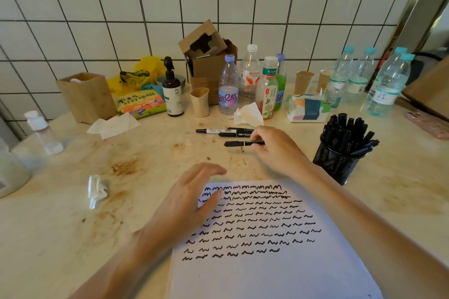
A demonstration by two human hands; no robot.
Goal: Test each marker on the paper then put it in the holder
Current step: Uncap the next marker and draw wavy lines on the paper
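A white sheet of paper (267, 269) covered with rows of black squiggles lies at the front of the counter. My left hand (192, 196) hovers over its upper left corner, fingers spread, holding nothing. My right hand (274, 150) pinches the right end of a capped black marker (239, 143) lying just beyond the paper. A few more black markers (223, 131) lie side by side behind it. A black mesh holder (336, 162) packed with several black markers stands at the right of the paper.
Plastic bottles (228, 90), a pump bottle (172, 90), paper cups (303, 81), a tissue pack (307, 110), a cardboard box (209, 60) and a wooden box (87, 97) crowd the back by the tiled wall. Crumpled tissues (97, 192) lie at left. A pink phone (430, 124) lies far right.
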